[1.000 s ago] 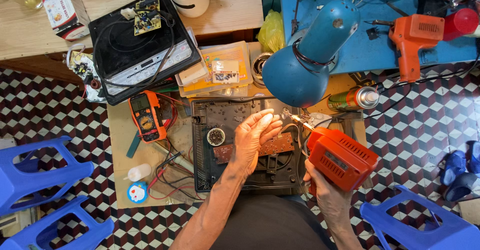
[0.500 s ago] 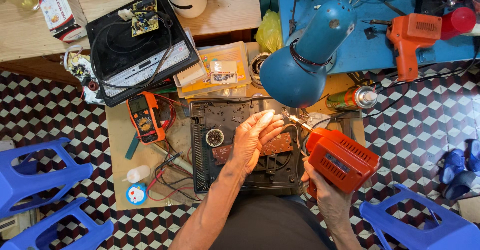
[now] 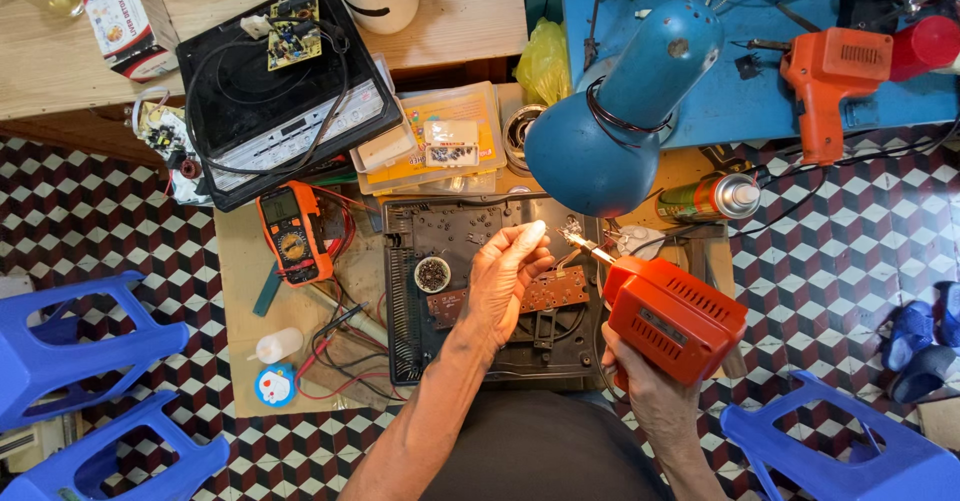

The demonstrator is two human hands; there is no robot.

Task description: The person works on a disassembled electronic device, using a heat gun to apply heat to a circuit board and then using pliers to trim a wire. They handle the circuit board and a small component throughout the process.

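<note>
Change: L hand has lifted a bit vs. a sec ago, fingertips now pinched higher over the board; soldering gun sits slightly lower-right, tip at much the same spot.
R hand: nearest the body, wrapped shut round the orange gun's grip from below, wrist bent up, barrel aimed up-left.
Gun handling: looks bulky, rigid, prob. fairly heavy; tip hot, so take it by the pistol grip only.
L hand pose: forearm straight up the frame, palm turned right, thumb and forefinger closed on something thin, likely solder wire; too small to tell for sure.
Circuit board: brown strip, stiff but fragile, lying in the black open casing under both hands; hold by edges.
Further: orange multimeter left of casing.
Far: blue lamp above, second orange gun on blue bench.
</note>
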